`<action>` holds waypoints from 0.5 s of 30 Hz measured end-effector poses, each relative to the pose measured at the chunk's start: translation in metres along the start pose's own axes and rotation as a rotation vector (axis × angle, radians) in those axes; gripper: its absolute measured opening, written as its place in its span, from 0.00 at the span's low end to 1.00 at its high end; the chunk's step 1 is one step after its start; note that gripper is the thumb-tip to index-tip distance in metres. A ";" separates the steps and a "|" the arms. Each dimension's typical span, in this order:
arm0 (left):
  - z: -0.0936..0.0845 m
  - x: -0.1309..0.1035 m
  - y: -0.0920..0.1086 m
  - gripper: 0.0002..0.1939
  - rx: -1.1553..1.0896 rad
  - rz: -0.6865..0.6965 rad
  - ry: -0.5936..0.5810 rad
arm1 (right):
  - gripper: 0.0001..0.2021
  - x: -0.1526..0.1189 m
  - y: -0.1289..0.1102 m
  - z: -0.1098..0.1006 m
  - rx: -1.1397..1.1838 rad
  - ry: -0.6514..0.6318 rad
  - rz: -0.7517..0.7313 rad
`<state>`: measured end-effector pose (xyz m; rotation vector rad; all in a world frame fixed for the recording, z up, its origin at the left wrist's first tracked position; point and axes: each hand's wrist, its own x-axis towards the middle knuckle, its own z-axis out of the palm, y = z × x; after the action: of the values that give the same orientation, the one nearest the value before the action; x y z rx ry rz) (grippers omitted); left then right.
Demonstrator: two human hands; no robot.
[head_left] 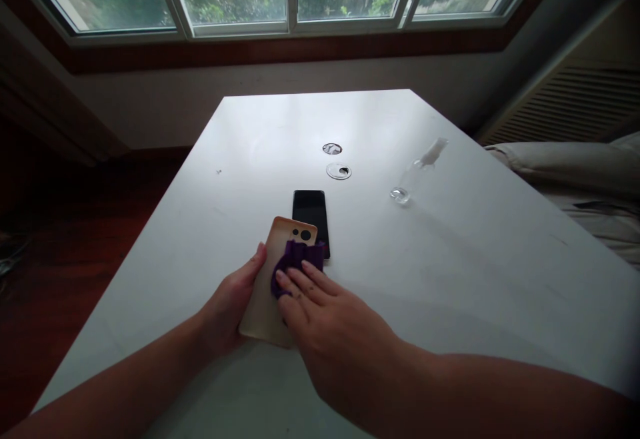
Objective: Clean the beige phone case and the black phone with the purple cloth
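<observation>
My left hand grips the left edge of a phone in a yellowish clear case, its camera side facing up and tilted to the right. Pressed on the back of that phone is a purple cloth, held under the fingers of my right hand. The cloth covers part of the back just below the camera lenses. Behind them a black phone lies flat on the white table, its lower part partly hidden by the cased phone and the cloth.
On the white table, a clear spray bottle lies on its side at the right. Two round grommets sit in the tabletop beyond the black phone. A light fabric seat stands off the right edge; a window is ahead.
</observation>
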<state>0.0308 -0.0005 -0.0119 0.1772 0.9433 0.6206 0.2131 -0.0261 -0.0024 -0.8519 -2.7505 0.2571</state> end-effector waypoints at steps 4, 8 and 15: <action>0.003 -0.003 -0.004 0.30 0.022 0.058 0.079 | 0.21 0.007 0.013 0.006 0.031 0.081 0.085; 0.009 -0.005 -0.009 0.28 0.021 0.173 0.133 | 0.21 0.008 0.018 0.010 0.110 0.176 0.051; 0.004 -0.005 -0.011 0.33 0.073 0.095 0.166 | 0.19 0.006 0.013 0.014 0.186 0.124 -0.064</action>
<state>0.0363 -0.0120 -0.0103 0.2390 1.1230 0.6964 0.2109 -0.0135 -0.0175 -0.7057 -2.5851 0.4253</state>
